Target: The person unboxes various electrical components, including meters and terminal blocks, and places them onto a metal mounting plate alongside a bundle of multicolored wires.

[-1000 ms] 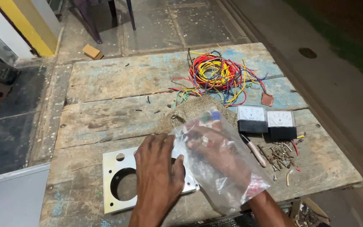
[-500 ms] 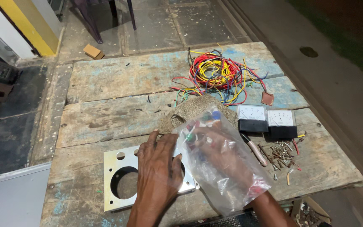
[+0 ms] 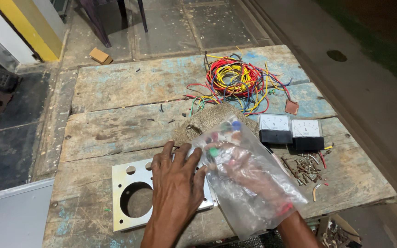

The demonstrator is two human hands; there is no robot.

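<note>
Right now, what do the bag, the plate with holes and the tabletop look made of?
Bag: thin clear plastic, glossy and crinkled; the right hand shows through it. Plate: probably sheet metal, pale, dull sheen, clean cut holes. Tabletop: weathered wood planks with flaking blue paint.

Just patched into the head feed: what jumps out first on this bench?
The tangle of red, yellow and blue wires at the far edge of the worn wooden table draws the eye first. Nearer, the right hand is inside a clear plastic bag of small coloured parts, the left hand resting on a metal plate with round cutouts. Two panel meters stand right of the bag.
</note>
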